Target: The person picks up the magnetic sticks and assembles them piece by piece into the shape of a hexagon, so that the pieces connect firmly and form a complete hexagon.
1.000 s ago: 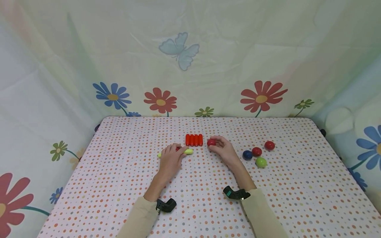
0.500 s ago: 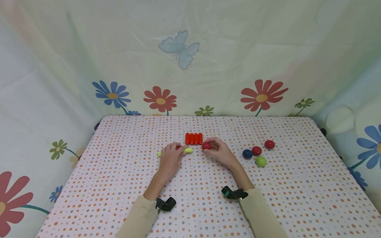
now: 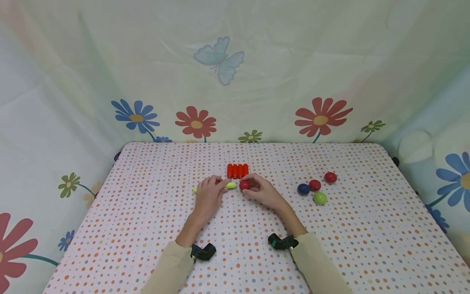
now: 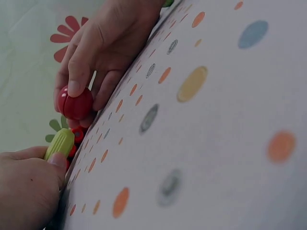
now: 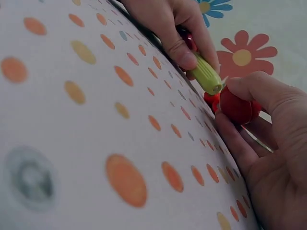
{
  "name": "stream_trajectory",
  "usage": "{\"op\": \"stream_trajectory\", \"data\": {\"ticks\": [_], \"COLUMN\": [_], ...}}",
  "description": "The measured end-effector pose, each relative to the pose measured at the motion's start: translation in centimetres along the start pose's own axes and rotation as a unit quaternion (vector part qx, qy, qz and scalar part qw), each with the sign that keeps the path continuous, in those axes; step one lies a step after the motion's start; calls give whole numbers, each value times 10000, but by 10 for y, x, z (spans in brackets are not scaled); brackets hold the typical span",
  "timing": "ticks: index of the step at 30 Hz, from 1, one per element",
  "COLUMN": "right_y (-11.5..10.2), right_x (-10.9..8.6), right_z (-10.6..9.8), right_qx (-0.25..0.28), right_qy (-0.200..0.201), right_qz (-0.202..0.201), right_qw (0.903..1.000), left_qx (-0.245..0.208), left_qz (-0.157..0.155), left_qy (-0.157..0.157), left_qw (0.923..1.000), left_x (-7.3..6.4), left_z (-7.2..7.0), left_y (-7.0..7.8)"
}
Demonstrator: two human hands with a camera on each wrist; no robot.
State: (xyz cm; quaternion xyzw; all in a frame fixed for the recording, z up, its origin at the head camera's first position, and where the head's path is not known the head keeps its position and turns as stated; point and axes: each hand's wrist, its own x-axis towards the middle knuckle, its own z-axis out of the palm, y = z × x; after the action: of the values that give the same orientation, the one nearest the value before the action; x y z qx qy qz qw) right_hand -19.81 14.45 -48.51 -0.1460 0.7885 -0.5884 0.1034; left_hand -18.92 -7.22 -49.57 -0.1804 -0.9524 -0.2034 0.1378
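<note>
In the head view my left hand [image 3: 208, 199] lies over a yellow-green ribbed bar [image 3: 231, 185], thumb pressed on it near its right end. A small red piece shows between that thumb and the fingers; most of it is hidden. My right hand [image 3: 264, 192] pinches a red ball [image 3: 244, 185] between thumb and fingers, just off the bar's right end. A seam runs around the ball [image 4: 76, 103] in the left wrist view. From the right wrist, the bar's blunt end [image 5: 216, 89] appears close beside the ball; whether they touch I cannot tell.
Several red cylinders [image 3: 238, 171] stand side by side in a row just behind the hands. To the right lie a blue ball [image 3: 303, 189], a red ball [image 3: 314, 185], a green ball [image 3: 320, 198] and another red ball [image 3: 330, 177]. A dotted cloth [image 3: 235, 253] covers the table.
My right hand has carried the red ball leftward and slightly nearer to me, up to the right end of the yellow-green bar. The left hand has stayed in place on the bar.
</note>
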Motion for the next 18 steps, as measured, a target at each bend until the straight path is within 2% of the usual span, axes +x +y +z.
{"op": "stream_trajectory", "data": {"ticks": [10, 18], "right_y": [3, 1], "right_x": [0, 0], "right_z": [2, 1], "right_qx": [-275, -180], "right_qy": [71, 4], "right_qz": [11, 15], "right_qw": [9996, 9998], "left_qx": [-203, -291], "left_qz": [49, 223], "left_qy": [-19, 54], "left_qw": [9998, 9993], "left_x": [0, 0], "left_z": [0, 0], "left_y": [0, 1]}}
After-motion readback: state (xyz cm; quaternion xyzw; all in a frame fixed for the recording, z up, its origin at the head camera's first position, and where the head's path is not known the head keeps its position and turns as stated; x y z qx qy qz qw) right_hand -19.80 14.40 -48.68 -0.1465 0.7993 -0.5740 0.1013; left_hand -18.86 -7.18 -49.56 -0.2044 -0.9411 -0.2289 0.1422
